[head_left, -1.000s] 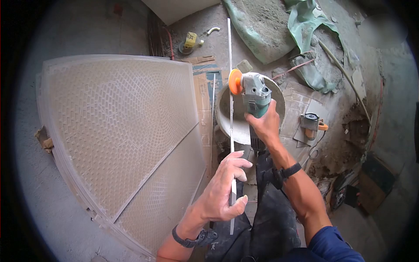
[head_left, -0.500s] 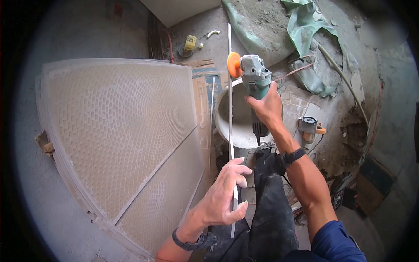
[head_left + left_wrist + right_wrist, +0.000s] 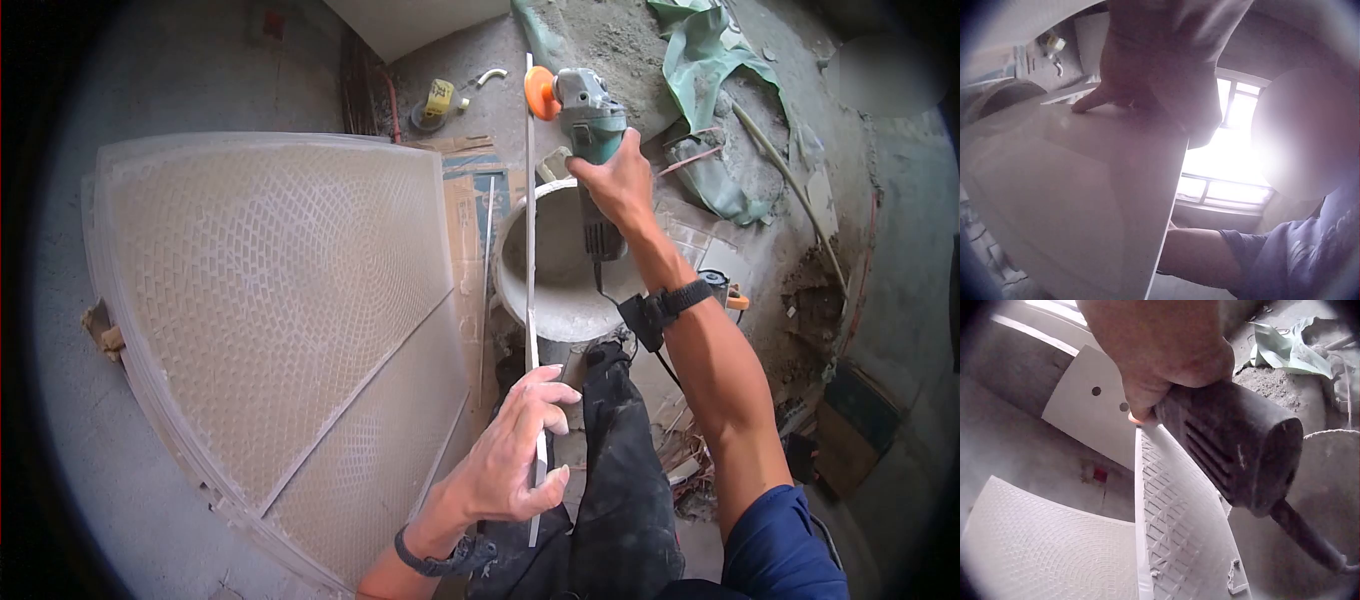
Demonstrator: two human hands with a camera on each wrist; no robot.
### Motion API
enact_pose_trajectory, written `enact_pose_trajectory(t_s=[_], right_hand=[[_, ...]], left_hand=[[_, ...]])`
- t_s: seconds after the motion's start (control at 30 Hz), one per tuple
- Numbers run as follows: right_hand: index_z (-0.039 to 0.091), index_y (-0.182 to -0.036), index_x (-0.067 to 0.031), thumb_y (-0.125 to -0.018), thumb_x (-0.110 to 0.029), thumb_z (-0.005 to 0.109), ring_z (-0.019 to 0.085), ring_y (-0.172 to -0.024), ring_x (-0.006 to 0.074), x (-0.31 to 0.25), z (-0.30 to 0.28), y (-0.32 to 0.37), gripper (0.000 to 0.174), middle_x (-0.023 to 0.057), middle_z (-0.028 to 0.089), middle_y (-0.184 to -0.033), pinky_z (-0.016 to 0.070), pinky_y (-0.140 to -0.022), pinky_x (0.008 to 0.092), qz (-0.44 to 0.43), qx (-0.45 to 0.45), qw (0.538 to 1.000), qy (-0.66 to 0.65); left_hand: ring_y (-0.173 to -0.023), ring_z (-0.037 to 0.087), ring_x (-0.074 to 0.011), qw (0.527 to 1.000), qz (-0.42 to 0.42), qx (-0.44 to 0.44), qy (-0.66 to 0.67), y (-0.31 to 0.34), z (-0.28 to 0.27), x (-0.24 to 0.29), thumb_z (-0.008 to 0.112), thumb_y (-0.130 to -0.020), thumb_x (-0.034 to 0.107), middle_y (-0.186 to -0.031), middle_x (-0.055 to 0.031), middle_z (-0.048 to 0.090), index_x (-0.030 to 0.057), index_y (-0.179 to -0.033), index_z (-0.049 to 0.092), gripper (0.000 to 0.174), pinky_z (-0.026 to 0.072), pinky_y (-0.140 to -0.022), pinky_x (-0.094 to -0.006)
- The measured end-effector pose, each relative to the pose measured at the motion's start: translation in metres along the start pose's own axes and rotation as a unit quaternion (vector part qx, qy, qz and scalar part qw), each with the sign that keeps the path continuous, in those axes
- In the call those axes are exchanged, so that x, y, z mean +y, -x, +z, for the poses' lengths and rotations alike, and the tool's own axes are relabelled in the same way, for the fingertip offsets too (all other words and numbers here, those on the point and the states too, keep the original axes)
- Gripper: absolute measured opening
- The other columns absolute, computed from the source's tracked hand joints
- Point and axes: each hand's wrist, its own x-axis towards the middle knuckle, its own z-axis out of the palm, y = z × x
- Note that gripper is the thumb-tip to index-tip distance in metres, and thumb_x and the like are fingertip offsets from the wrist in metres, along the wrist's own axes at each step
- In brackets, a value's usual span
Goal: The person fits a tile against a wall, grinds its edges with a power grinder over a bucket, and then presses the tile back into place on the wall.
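Observation:
A thin pale tile (image 3: 531, 260) stands on edge, seen edge-on in the head view; its smooth face (image 3: 1066, 206) fills much of the left wrist view and its ridged back (image 3: 1179, 512) shows in the right wrist view. The left hand (image 3: 510, 450) grips its near part, thumb on one side and fingers on the other. The right hand (image 3: 618, 180) holds an angle grinder (image 3: 594, 125) by its body. The grinder's orange disc (image 3: 541, 93) is at the tile's far end; whether they touch I cannot tell.
Large ridged tiles (image 3: 270, 290) lie stacked at the left. Behind the upright tile is a round bucket (image 3: 510, 290). A bottle (image 3: 437, 102), green sheeting (image 3: 690, 70) with rubble, and a second power tool (image 3: 715, 283) lie around. The grinder's cord hangs near the legs.
The right hand has moved the grinder away from the body along the tile's edge, toward its far end. The left hand keeps its grip, almost unmoved.

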Motion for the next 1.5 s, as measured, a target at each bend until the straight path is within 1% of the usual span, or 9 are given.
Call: enact_pose_trajectory(t_s=[0.37,0.47,0.53,0.63,0.8,1.0,1.27,1.33,1.5], right_hand=[[0.042,-0.109,0.0040,-0.070,-0.034,0.076,0.065,-0.086,0.0507,0.018,0.000,0.069,0.064,0.0326,0.066,-0.090,0.0517,-0.077,0.0529,0.011,-0.032,0.999,-0.014],[0.041,-0.109,0.0027,-0.070,-0.032,0.077,0.065,-0.085,0.0509,0.025,0.000,0.093,0.063,0.0320,0.066,-0.089,0.0517,-0.075,0.0535,-0.005,-0.026,1.000,-0.017],[0.041,-0.108,0.0018,-0.070,-0.030,0.078,0.065,-0.084,0.0510,0.030,0.000,0.111,0.061,0.0310,0.066,-0.088,0.0518,-0.073,0.0538,0.006,-0.034,0.999,-0.014],[0.041,-0.108,0.0018,-0.071,-0.029,0.078,0.064,-0.083,0.0515,0.041,0.002,0.136,0.061,0.0298,0.066,-0.088,0.0515,-0.073,0.0542,0.004,-0.035,0.999,-0.006],[0.041,-0.114,0.0016,-0.071,-0.027,0.079,0.063,-0.088,0.0511,0.057,-0.001,0.174,0.064,0.0314,0.064,-0.097,0.0511,-0.074,0.0538,0.026,-0.056,0.998,-0.029],[0.042,-0.114,0.0014,-0.070,-0.028,0.080,0.063,-0.086,0.0507,0.076,-0.002,0.210,0.066,0.0298,0.064,-0.096,0.0512,-0.073,0.0546,0.038,-0.079,0.996,0.002],[0.041,-0.112,0.0001,-0.069,-0.029,0.080,0.064,-0.085,0.0518,0.065,0.005,0.184,0.064,0.0298,0.066,-0.088,0.0512,-0.072,0.0534,0.021,-0.038,0.999,-0.004],[0.041,-0.111,0.0003,-0.069,-0.029,0.080,0.064,-0.085,0.0517,0.057,0.006,0.164,0.064,0.0299,0.065,-0.088,0.0511,-0.072,0.0533,0.015,-0.032,0.999,-0.012],[0.042,-0.109,0.0015,-0.070,-0.029,0.079,0.065,-0.084,0.0502,0.033,0.003,0.124,0.063,0.0302,0.066,-0.088,0.0513,-0.072,0.0526,0.000,-0.013,1.000,-0.013]], left_hand=[[-0.137,0.035,-0.0462,1.000,-0.001,-0.004,-0.002,-0.001,0.000,0.000,0.064,-0.076,0.026,-0.129,-0.0189,0.049,0.0047,-0.102,0.045,0.039,0.0276,-0.111,-0.0572],[-0.132,0.037,-0.0476,0.999,0.010,-0.012,-0.032,-0.002,0.000,0.001,0.065,-0.073,0.023,-0.125,-0.0201,0.048,0.0040,-0.104,0.044,0.042,0.0317,-0.111,-0.0551],[-0.137,0.034,-0.0457,1.000,0.001,-0.001,-0.002,0.000,0.003,-0.002,0.064,-0.076,0.026,-0.129,-0.0193,0.050,0.0044,-0.103,0.045,0.040,0.0263,-0.112,-0.0564],[-0.137,0.034,-0.0450,1.000,0.001,0.005,0.001,0.000,0.004,-0.002,0.065,-0.075,0.026,-0.130,-0.0198,0.050,0.0050,-0.104,0.045,0.041,0.0248,-0.113,-0.0555],[-0.137,0.035,-0.0441,1.000,-0.006,0.005,-0.003,0.001,0.005,-0.002,0.064,-0.074,0.025,-0.130,-0.0202,0.050,0.0057,-0.105,0.045,0.042,0.0235,-0.114,-0.0550],[-0.137,0.035,-0.0430,1.000,-0.009,0.006,-0.003,0.001,0.006,0.000,0.065,-0.072,0.024,-0.131,-0.0203,0.050,0.0059,-0.105,0.045,0.043,0.0236,-0.113,-0.0551],[-0.137,0.035,-0.0432,1.000,-0.009,-0.005,-0.014,-0.002,0.009,0.000,0.065,-0.075,0.025,-0.131,-0.0201,0.050,0.0062,-0.106,0.045,0.041,0.0234,-0.114,-0.0556],[-0.130,0.040,-0.0467,0.999,0.016,-0.005,-0.037,-0.003,0.008,0.001,0.067,-0.073,0.022,-0.125,-0.0209,0.048,0.0027,-0.105,0.046,0.043,0.0325,-0.110,-0.0525],[-0.130,0.039,-0.0471,0.999,0.017,-0.005,-0.039,-0.005,0.009,0.002,0.066,-0.072,0.020,-0.125,-0.0213,0.048,0.0026,-0.106,0.045,0.043,0.0330,-0.109,-0.0524]])
